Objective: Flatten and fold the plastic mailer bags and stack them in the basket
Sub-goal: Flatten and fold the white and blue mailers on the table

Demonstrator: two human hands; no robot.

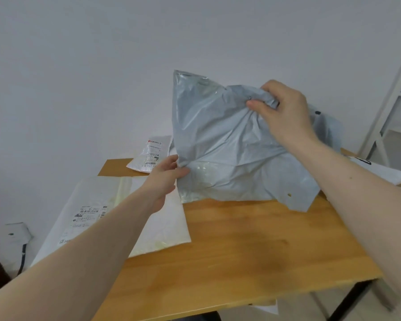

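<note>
I hold a grey mailer bag (229, 144) up over the far side of the wooden worktop (252, 246), both arms stretched out in front of me. My right hand (284, 110) grips a bunched fold at the bag's upper right, fingers (255, 104) curled round the plastic. My left hand (166, 172) pinches the bag's lower left edge between thumb and fingers. The bag hangs creased and puffed between the two grips, one upper corner standing up in a point against the pale wall (102, 66), its lower edge just above the worktop.

The raised bag blocks my sight of much of the worktop's far side. To the left, a large white mailer (148, 228) with a printed shipping label (90, 213) lies flat, overhanging the worktop's left edge, and my left forearm crosses above it. Beyond my left hand a smaller white mailer with a barcode label (148, 156) lies at the far edge. Behind the grey bag on the right, part of another white bag (384, 172) shows. A white metal rack (394, 89) stands at the far right. Low on the left wall sits a socket box with a dark cable (22, 258).
</note>
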